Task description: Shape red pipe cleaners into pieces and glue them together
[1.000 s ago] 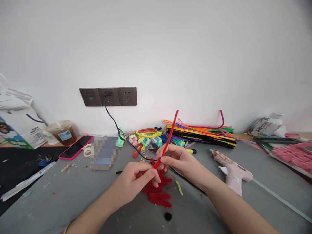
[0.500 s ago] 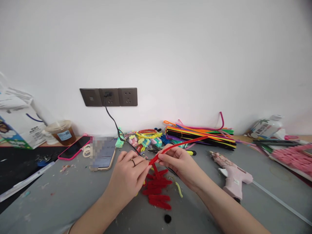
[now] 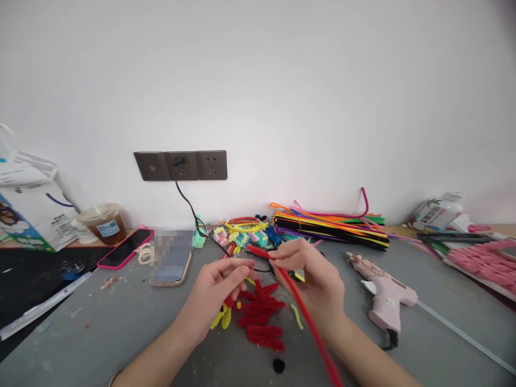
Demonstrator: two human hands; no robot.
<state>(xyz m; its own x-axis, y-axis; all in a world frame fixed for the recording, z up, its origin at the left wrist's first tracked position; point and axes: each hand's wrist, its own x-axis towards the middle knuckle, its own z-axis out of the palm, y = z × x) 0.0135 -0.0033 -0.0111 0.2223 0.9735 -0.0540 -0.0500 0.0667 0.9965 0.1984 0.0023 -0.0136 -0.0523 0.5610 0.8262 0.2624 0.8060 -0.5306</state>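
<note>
Drink (image 3: 104,226), amber-brown in a lidded clear plastic cup, stands far left, with a black phone in a bright pink case (image 3: 124,250) lying just nearer and to its right. Left of centre, the left hand (image 3: 220,290) is narrow, its fingers curled and the thumb tip close to the forefinger; I cannot tell whether it holds anything. Yellow fuzzy pieces (image 3: 226,318) lie below it. At centre, red fuzzy strips folded in zigzags (image 3: 262,306) lie on the grey tabletop (image 3: 161,328), a round black pompom (image 3: 279,366) nearer. Right of centre, the right hand (image 3: 312,274) pinches a long red pipe cleaner (image 3: 307,312) between thumb and fingers: its short end points left, above the left hand's fingertips, and its long end slants near and right. Beyond that hand lies a multicoloured pipe-cleaner bundle (image 3: 330,228); farther right, a pale pink glue gun (image 3: 389,301).
</note>
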